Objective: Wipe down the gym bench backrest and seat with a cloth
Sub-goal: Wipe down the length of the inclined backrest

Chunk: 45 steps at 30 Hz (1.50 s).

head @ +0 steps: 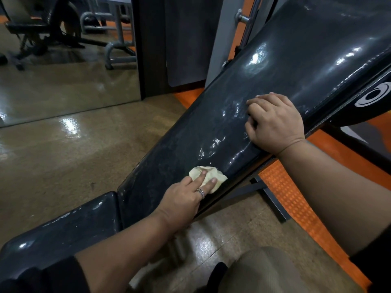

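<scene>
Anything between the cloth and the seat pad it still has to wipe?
Nothing visible. The left hand presses the cloth flat on the lower backrest. From there down to the seat the pad shows bare, with only the gap between the two pads to cross. The right hand rests higher up the backrest, out of that path.

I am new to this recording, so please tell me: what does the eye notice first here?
The shiny black backrest slants across the centre. Low on it, the left hand presses a pale cloth with straight fingers; higher, the right hand rests on its edge.
</scene>
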Each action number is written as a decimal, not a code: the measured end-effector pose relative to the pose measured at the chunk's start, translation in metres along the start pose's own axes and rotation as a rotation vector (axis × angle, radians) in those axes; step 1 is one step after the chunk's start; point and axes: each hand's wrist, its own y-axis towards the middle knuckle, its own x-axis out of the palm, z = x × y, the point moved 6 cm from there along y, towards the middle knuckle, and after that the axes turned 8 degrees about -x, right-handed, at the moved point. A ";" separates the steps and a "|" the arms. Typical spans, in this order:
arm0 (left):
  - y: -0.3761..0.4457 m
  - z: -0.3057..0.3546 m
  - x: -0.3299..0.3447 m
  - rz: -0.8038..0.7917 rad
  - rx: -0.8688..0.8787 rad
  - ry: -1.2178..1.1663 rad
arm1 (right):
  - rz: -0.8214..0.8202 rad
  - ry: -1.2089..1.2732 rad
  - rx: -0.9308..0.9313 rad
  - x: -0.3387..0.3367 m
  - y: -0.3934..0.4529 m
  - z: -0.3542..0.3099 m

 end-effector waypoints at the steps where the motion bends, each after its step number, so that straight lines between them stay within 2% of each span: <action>1: -0.001 -0.003 0.001 0.005 -0.015 -0.002 | -0.003 0.001 0.001 0.000 0.000 0.000; 4: 0.001 -0.010 0.004 -0.036 -0.105 -0.020 | -0.017 0.003 0.006 0.001 0.000 0.000; 8: 0.006 -0.009 -0.003 -0.170 -0.278 -0.017 | -0.075 -0.002 0.023 -0.002 0.001 -0.001; 11: 0.008 -0.010 -0.006 -0.275 -0.333 0.017 | -0.145 -0.021 0.049 -0.004 0.003 -0.001; 15: 0.008 -0.010 -0.010 -0.318 -0.348 -0.029 | -0.231 0.010 0.073 -0.004 0.007 -0.006; 18: 0.003 -0.009 -0.012 -0.344 -0.368 -0.019 | -0.207 0.051 0.104 -0.008 0.000 -0.019; 22: -0.004 -0.008 -0.013 -0.371 -0.376 0.000 | -0.132 0.145 -0.125 -0.007 -0.017 -0.068; 24: -0.005 -0.010 -0.013 -0.382 -0.383 0.004 | -0.111 0.193 -0.181 -0.005 -0.025 -0.078; 28: -0.004 -0.007 -0.008 -0.437 -0.369 0.011 | -0.069 0.281 -0.101 0.002 -0.036 -0.071; 32: 0.017 0.000 -0.016 -0.385 -0.312 0.001 | -0.012 0.369 -0.010 -0.005 -0.040 -0.066; 39: 0.084 0.026 -0.038 -0.219 -0.218 -0.005 | 0.190 0.333 0.149 -0.036 -0.060 -0.027; 45: 0.146 0.051 -0.067 -0.060 -0.126 -0.021 | 0.214 0.266 0.143 -0.040 -0.074 -0.013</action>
